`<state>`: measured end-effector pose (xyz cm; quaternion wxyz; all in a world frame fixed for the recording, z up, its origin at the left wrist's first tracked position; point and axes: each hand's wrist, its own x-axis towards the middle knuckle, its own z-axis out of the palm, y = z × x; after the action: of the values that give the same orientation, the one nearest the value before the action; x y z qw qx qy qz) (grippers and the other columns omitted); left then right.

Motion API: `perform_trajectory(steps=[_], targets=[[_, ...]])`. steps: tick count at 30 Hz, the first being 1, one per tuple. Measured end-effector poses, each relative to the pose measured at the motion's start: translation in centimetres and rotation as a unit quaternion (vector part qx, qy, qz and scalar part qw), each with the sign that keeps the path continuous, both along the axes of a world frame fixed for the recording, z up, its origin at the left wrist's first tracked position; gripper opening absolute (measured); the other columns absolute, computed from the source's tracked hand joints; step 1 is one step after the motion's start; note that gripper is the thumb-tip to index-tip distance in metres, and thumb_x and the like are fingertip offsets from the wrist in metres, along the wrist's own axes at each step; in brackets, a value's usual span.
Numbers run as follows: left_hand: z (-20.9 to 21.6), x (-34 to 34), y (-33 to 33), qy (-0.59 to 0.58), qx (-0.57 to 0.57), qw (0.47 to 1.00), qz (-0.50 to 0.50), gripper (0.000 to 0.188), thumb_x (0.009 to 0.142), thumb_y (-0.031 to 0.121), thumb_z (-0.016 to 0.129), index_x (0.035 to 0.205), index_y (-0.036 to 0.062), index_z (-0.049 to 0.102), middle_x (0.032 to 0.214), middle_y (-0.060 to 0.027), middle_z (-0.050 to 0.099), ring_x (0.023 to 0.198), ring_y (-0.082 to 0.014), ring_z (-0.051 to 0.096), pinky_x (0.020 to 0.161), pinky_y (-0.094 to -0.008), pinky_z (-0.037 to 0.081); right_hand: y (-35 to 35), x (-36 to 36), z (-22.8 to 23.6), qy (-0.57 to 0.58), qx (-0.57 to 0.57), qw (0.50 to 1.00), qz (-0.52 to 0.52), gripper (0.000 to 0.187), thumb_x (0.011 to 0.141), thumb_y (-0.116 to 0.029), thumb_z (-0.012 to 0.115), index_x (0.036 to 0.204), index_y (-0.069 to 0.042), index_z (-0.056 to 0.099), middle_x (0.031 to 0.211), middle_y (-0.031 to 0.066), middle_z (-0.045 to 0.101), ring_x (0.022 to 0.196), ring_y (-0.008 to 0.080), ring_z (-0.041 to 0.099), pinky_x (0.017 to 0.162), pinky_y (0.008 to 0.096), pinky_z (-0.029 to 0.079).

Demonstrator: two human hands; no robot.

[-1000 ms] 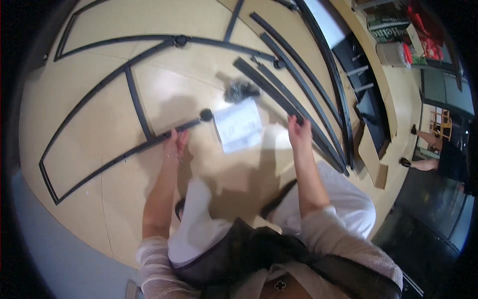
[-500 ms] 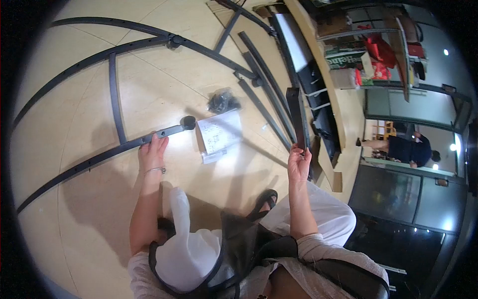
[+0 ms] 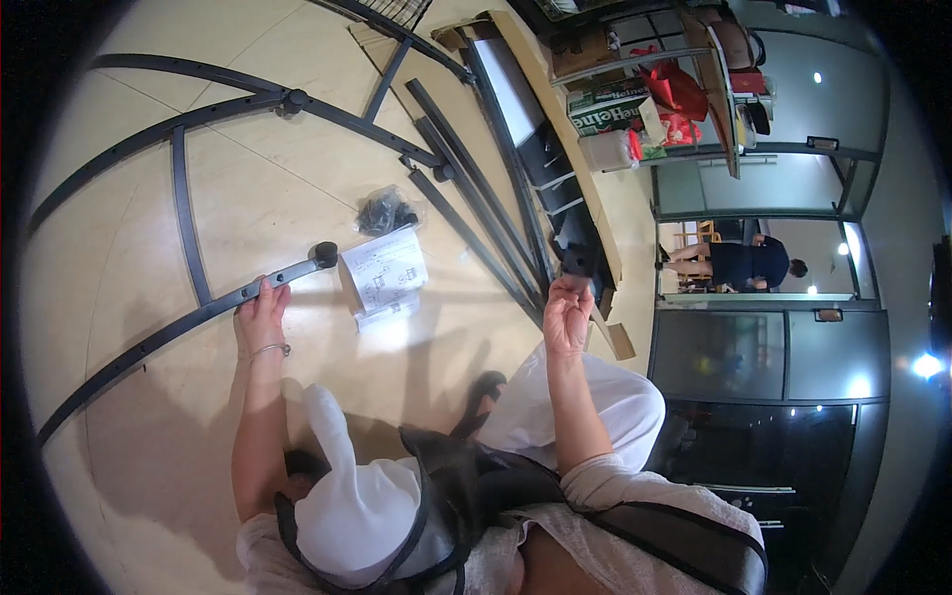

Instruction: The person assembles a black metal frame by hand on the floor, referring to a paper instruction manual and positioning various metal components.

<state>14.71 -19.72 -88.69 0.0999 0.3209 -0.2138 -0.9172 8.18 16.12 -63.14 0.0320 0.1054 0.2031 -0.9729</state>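
My left hand is closed around a black metal tube with drilled holes. It is the near rail of a ladder-like frame on the floor, and a round black foot caps the rail's end. My right hand pinches a dark metal bar over the edge of an opened carton. That bar looks foreshortened, so its full length does not show. Between my hands lies a printed instruction sheet with drawings. Just beyond the sheet sits a clear plastic bag of small black parts.
Several loose black bars lie beside the long cardboard carton, which holds more dark parts. A shelf with boxes and red bags stands at the right. A person is visible beyond a glass doorway. My sandaled foot rests near the carton.
The bar in my right hand has swung from lengthwise to nearly end-on. My left hand still grips the frame's rail. The whole view has shifted, with the scene sliding left.
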Motion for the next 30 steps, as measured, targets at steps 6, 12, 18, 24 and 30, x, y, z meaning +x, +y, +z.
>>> perform_trajectory(steps=[6,12,18,24,30], targets=[[0.5,0.7,-0.3,-0.008,0.007,1.000,0.002,0.031,0.082,0.014,0.052,0.099,-0.0094,0.041,0.097,-0.0164,0.048,0.092,-0.0250,0.052,0.081,-0.0293,0.047,-3.0,-0.5,0.2,-0.015,0.007,0.999,0.038,0.022,0.080,-0.012,0.052,0.097,0.001,0.049,0.093,0.0117,0.052,0.087,0.0206,0.049,0.075,0.0277,0.044],[1.2,0.1,-0.3,-0.030,0.008,1.000,-0.003,0.025,0.081,0.010,0.053,0.099,-0.0061,0.045,0.096,-0.0125,0.051,0.093,-0.0245,0.053,0.085,-0.0300,0.044,-6.2,-2.6,3.4,0.107,0.168,0.972,0.124,0.029,0.084,-0.025,0.048,0.097,0.001,0.045,0.088,0.0115,0.051,0.075,0.0195,0.053,0.070,0.0317,0.046],[-0.1,0.1,-0.2,0.004,-0.012,1.000,-0.011,0.023,0.079,0.007,0.055,0.096,-0.0051,0.047,0.094,-0.0120,0.052,0.089,-0.0227,0.054,0.082,-0.0320,0.046,-9.9,-1.7,6.1,0.170,0.432,0.883,0.062,0.016,0.084,-0.016,0.046,0.094,-0.006,0.042,0.088,0.0162,0.054,0.071,0.0185,0.052,0.071,0.0310,0.044],[-0.5,0.1,0.0,-0.006,-0.024,0.999,-0.021,0.017,0.079,0.006,0.055,0.092,-0.0031,0.050,0.090,-0.0110,0.054,0.084,-0.0211,0.056,0.081,-0.0322,0.047,-10.0,-1.2,5.7,0.206,0.532,0.813,0.120,0.021,0.084,-0.010,0.044,0.101,-0.008,0.034,0.095,0.0217,0.052,0.080,0.0230,0.054,0.069,0.0306,0.044],[-0.3,-0.1,0.3,-0.022,-0.040,0.999,-0.023,0.022,0.078,0.005,0.055,0.097,-0.0045,0.049,0.090,-0.0112,0.054,0.084,-0.0218,0.056,0.078,-0.0320,0.049,-7.6,-2.7,2.1,0.155,0.579,0.798,0.068,0.014,0.084,-0.007,0.039,0.098,-0.007,0.034,0.083,0.0147,0.052,0.075,0.0173,0.048,0.071,0.0281,0.039]])
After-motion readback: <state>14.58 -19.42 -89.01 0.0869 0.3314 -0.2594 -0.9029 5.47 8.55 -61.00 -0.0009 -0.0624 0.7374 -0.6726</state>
